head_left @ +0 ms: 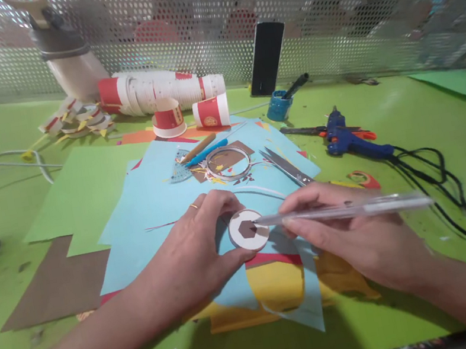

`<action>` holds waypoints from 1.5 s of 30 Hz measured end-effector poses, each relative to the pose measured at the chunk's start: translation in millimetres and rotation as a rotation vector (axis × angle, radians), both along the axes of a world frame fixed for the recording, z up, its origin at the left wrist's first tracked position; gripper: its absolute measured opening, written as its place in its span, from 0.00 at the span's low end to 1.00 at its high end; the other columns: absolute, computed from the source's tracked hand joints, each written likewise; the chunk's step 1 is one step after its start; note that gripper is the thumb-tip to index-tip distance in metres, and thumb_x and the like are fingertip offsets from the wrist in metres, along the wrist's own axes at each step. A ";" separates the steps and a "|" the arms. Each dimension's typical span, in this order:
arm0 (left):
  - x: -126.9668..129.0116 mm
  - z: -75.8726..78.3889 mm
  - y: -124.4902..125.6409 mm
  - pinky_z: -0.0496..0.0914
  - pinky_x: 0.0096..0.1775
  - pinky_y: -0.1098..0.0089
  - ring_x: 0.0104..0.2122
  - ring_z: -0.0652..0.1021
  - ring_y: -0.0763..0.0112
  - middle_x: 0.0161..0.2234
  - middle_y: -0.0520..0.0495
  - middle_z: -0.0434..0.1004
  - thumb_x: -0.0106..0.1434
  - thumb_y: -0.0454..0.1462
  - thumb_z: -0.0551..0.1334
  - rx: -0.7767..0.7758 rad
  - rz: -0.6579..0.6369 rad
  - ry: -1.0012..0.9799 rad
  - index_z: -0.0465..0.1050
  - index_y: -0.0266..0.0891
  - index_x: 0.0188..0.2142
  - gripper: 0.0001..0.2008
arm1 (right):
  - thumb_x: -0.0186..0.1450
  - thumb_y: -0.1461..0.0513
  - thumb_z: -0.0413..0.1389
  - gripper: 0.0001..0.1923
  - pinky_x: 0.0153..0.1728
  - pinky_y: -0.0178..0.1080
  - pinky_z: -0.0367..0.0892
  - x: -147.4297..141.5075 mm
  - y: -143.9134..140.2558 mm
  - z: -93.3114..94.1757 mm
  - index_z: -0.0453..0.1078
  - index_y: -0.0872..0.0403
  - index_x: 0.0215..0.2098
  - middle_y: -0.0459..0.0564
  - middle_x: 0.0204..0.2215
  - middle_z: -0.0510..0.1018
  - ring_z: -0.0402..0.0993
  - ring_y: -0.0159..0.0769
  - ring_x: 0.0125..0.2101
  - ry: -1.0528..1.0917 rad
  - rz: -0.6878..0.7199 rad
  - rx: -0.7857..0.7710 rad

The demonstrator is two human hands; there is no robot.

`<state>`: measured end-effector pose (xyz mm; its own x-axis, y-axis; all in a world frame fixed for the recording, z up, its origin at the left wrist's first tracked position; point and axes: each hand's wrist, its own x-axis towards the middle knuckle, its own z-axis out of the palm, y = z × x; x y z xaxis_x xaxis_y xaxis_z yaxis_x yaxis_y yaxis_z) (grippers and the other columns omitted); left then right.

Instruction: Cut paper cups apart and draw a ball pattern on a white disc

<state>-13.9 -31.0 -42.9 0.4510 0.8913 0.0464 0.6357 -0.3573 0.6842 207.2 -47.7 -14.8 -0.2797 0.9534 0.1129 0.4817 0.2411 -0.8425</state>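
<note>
My left hand (199,240) grips the edge of a small round white disc (238,237), thumb at its near side and fingers at its far side. A dark brown hexagon (247,230) lies at the disc's middle. Between the thumb and fingers of my right hand (345,227) is a clear pen (356,209), held almost level, its tip touching or just over the hexagon. Light blue paper sheets (132,216) lie beneath both hands. Scissors (288,167) rest just beyond my right hand, near a clear ring (214,171) like a tape roll.
Paper cups (210,112) and a stack of cups (168,89) lie at the back. A phone (267,57) leans upright by a blue pot (279,107). To the right is a blue glue gun (344,140) with a looped black cable (447,191). Green paper (77,190) spreads leftward.
</note>
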 end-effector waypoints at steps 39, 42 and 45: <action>-2.8 -8.7 3.0 0.69 0.44 0.61 0.46 0.74 0.60 0.48 0.47 0.73 0.60 0.42 0.66 0.118 -0.059 0.034 0.59 0.45 0.51 0.23 | 0.65 0.57 0.57 0.08 0.34 0.39 0.73 -9.4 2.7 -5.3 0.77 0.50 0.38 0.47 0.34 0.83 0.78 0.38 0.32 -0.088 0.078 0.024; -3.2 -9.1 3.1 0.70 0.44 0.61 0.46 0.74 0.59 0.48 0.46 0.73 0.59 0.42 0.66 0.116 -0.057 0.033 0.59 0.46 0.51 0.23 | 0.65 0.57 0.58 0.08 0.34 0.39 0.73 -9.9 2.9 -5.1 0.77 0.49 0.37 0.48 0.34 0.83 0.78 0.38 0.31 -0.081 0.075 0.029; -3.7 -10.2 2.8 0.70 0.44 0.60 0.46 0.74 0.59 0.48 0.46 0.72 0.59 0.42 0.66 0.118 -0.056 0.032 0.60 0.46 0.51 0.23 | 0.65 0.58 0.58 0.07 0.34 0.38 0.72 -9.8 3.0 -5.0 0.77 0.50 0.38 0.47 0.34 0.83 0.78 0.37 0.31 -0.082 0.080 0.034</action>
